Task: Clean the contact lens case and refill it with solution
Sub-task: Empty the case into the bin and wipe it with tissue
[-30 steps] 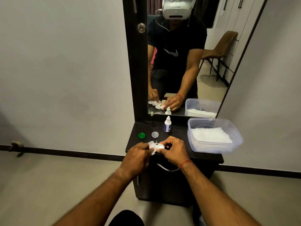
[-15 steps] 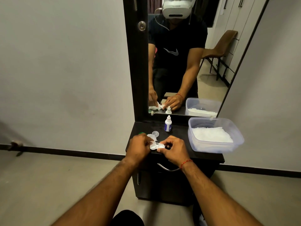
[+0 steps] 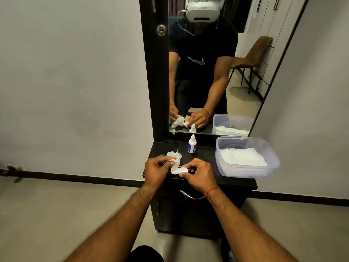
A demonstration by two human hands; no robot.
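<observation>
Holding lens case (image 3: 179, 170) in right hand (image 3: 200, 174), tissue (image 3: 174, 156) in left hand (image 3: 156, 172), bottle label (image 3: 192, 148) unreadable

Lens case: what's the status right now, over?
Left hand pinching tissue over lens case. Right hand steadying case on cabinet top. Solution bottle upright behind, capped, untouched. Nothing in the way.

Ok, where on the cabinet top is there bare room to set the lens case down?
The widest bare patch lies between the right hand and the plastic tub, in front of the solution bottle. A narrower strip runs along the mirror base left of the bottle. The left front is crowded: left hand, tissue, lens case, green cap.
</observation>
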